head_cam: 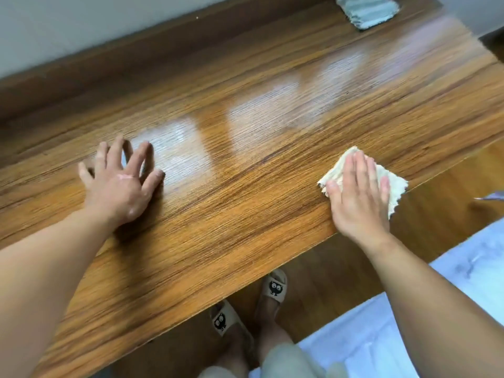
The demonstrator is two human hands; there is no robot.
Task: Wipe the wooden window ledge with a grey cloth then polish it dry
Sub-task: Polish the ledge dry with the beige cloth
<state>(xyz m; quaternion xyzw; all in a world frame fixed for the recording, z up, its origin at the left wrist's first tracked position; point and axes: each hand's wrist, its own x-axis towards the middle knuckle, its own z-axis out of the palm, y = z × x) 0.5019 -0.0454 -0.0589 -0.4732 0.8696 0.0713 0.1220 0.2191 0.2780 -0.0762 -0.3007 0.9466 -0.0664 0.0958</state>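
From my remote seat I see the wooden window ledge (245, 165) filling most of the view, a broad glossy surface of orange-brown grain running diagonally from lower left to upper right, with pale window reflections across its middle and far part. Behind it a darker wooden strip meets a plain light wall (81, 28). Below the near edge lies a wooden floor (341, 268), and at the lower right a white, faintly marbled slab or covering (381, 336) that I cannot identify. My left hand (120, 184) lies on the ledge with fingers spread wide, its grip loose and holding nothing. My right hand (360, 192) presses flat, fingers together, on a cream-coloured cloth (395, 186) that sits at the near edge of the ledge, its frayed corner hanging slightly past the rim; the hand is flattened on it rather than clasped around it. The grey cloth (366, 9) lies folded at the far right end of the ledge, well apart from both hands and partly cut off by the top of the frame. Under the ledge I see two feet in beige slippers (274, 287) with a black cartoon print. A small purplish thing at the right border is too cropped to make out.
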